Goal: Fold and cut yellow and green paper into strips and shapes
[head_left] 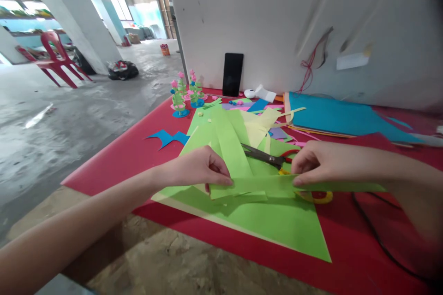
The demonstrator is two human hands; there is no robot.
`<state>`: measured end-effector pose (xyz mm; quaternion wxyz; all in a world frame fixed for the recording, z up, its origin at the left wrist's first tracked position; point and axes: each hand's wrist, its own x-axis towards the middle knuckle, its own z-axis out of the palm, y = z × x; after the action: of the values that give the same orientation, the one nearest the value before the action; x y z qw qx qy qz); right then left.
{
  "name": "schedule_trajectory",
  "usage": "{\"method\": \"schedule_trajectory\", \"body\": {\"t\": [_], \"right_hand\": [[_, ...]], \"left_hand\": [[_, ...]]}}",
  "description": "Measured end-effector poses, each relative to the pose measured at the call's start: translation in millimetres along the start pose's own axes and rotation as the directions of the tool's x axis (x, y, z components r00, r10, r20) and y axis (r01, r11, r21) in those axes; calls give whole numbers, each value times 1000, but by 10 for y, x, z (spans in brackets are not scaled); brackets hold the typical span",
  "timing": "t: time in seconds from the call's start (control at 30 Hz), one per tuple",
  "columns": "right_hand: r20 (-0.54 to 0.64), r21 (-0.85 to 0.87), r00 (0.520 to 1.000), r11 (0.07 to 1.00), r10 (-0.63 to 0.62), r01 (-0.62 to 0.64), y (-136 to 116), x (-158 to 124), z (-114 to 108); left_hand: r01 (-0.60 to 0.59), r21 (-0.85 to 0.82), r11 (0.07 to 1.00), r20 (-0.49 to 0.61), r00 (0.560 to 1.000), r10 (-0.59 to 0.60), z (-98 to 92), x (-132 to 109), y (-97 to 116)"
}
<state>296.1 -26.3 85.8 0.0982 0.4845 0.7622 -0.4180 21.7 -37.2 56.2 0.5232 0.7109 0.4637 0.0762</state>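
A long green paper strip (263, 185) is stretched sideways between my two hands. Its left end is pinched by my left hand (204, 168), thumb on top. Farther along, my right hand (311, 166) grips the same strip between thumb and fingers, and the strip runs on under my wrist. Beneath lie several green paper sheets (277, 226), with another wide green strip (230, 143) slanting away. Scissors (266, 156) with red and yellow handles rest on the sheets beside my right hand, blades slightly apart and partly covered by the strip.
Small paper plant-like crafts (180, 99) stand at the table's far left. A blue paper cutout (168, 138) lies near them. A dark phone (232, 73) leans on the wall. Blue sheets (328, 110) and paper scraps lie behind. A black cable (372, 228) crosses the red tabletop (114, 161).
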Motion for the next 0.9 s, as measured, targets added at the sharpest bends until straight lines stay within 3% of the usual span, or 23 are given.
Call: {"method": "schedule_trajectory", "body": {"t": [0.17,0.4,0.6,0.7,0.77,0.83,0.9], "right_hand": [[27,23,996,996,-82,82,-143,150,204],[-93,145,972,963,-217,229,-393,274,589],[-159,115,974,977,-159,179,-363,245,532],[-209,104,975,990,-69,92,-310,209,399],[-243,108,969,992,-37,65,-289,196,339],[-244,117,969,991,-39,70,-293,199,333],[-234,118,970,988,-73,102,-330,209,386]], "left_hand": [[22,-83,996,61,998,-17,118,24,-60],[-69,-21,997,47,996,70,274,1,-69],[-148,66,987,48,988,145,158,-30,-51],[-85,89,992,-46,995,90,9,-24,-82],[-71,34,997,-185,980,76,-51,-3,-109],[-147,-60,987,-334,935,119,-38,22,-123],[-253,-128,959,-406,896,182,47,33,-113]]}}
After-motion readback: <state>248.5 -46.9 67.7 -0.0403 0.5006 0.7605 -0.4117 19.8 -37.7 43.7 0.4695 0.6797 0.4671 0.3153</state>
